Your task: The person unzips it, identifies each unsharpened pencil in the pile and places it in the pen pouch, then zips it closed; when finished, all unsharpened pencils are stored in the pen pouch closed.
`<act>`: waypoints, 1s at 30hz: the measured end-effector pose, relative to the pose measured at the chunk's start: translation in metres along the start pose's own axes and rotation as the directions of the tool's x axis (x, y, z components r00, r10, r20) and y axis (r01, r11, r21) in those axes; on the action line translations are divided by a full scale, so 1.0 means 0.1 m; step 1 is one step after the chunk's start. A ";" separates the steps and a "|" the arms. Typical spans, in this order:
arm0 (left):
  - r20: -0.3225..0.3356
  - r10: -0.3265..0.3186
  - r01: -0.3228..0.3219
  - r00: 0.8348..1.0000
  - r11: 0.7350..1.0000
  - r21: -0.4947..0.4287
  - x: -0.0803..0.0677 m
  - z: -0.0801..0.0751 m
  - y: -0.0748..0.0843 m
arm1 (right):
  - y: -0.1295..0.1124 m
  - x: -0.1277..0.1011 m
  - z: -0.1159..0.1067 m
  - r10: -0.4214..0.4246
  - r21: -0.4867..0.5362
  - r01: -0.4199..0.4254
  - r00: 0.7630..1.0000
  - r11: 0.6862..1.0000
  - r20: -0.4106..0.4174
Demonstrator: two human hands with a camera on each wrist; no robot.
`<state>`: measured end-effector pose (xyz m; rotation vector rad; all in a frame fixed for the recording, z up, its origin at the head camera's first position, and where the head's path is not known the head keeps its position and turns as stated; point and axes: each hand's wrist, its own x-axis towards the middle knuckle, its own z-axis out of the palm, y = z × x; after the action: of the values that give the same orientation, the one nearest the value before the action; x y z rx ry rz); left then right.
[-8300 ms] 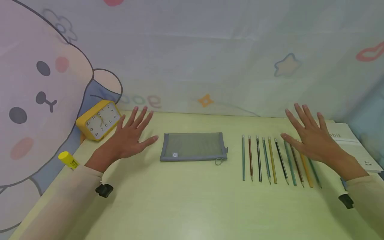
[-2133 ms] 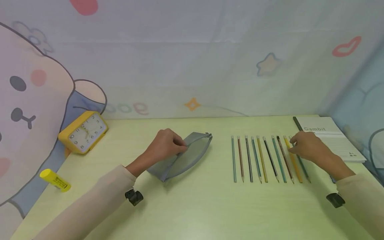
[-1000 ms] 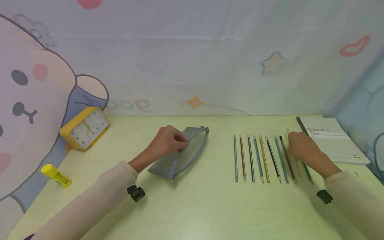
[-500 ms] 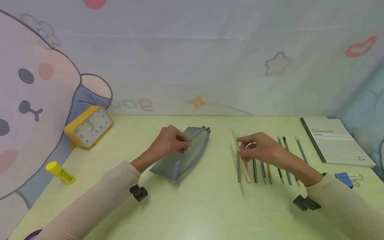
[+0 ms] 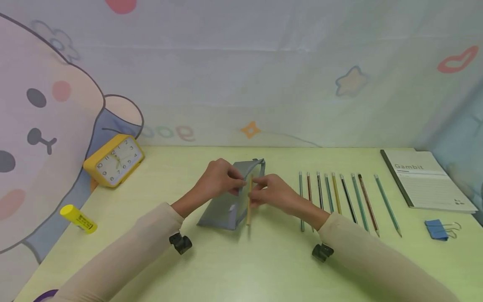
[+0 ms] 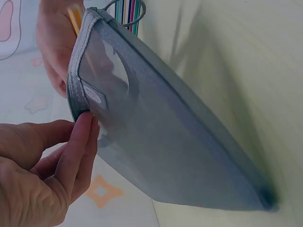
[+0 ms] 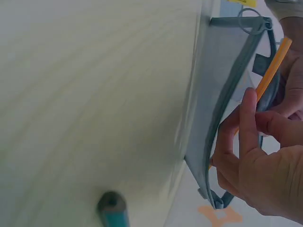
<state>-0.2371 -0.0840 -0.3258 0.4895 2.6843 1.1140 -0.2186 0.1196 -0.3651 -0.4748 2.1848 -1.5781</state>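
A grey zip pencil pouch (image 5: pixel 219 212) of see-through mesh stands tilted on the table, its zip side gaping toward the right. My left hand (image 5: pixel 219 178) pinches the zipped edge between thumb and fingers, as the left wrist view shows at close range on the pouch (image 6: pixel 151 146). At the mouth, my right hand (image 5: pixel 273 193) holds a yellow-orange pencil (image 7: pixel 273 68) between thumb and fingers. In the right wrist view the pencil slants across the opening, its middle hidden behind the fingers. Right of the hands lie several pencils (image 5: pixel 337 193) in a row, partly covered by my right forearm.
At the right are a notebook (image 5: pixel 430 180) and a blue binder clip (image 5: pixel 437 230). A yellow alarm clock (image 5: pixel 114 160) and a yellow glue stick (image 5: pixel 78 218) stand or lie at the left. A printed curtain (image 5: pixel 211 84) backs the table.
My left hand first took hold of the flat pouch and spread its mouth. My right hand picked the yellow-orange pencil from the row and carried it left to the pouch.
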 end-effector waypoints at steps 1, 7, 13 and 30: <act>-0.002 -0.002 0.002 1.000 1.000 0.004 0.00 0.00 0.01 | 0.00 0.04 0.02 -0.001 -0.013 0.001 1.000 1.000 -0.012; 0.004 0.002 -0.002 1.000 1.000 0.009 0.01 0.00 0.02 | -0.04 0.20 0.14 -0.007 -0.227 -0.013 0.996 0.974 -0.091; -0.009 0.010 -0.010 1.000 1.000 0.006 0.00 0.01 0.01 | -0.06 0.28 0.20 0.000 -0.284 -0.045 0.987 0.958 -0.158; -0.014 -0.008 0.008 1.000 1.000 0.006 0.04 0.03 0.01 | -0.16 0.05 0.14 0.071 -0.328 -0.088 0.995 0.941 -0.064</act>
<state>-0.2399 -0.0798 -0.3278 0.4727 2.7003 1.1112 -0.2152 0.1012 -0.3544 -0.4401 2.4880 -1.1955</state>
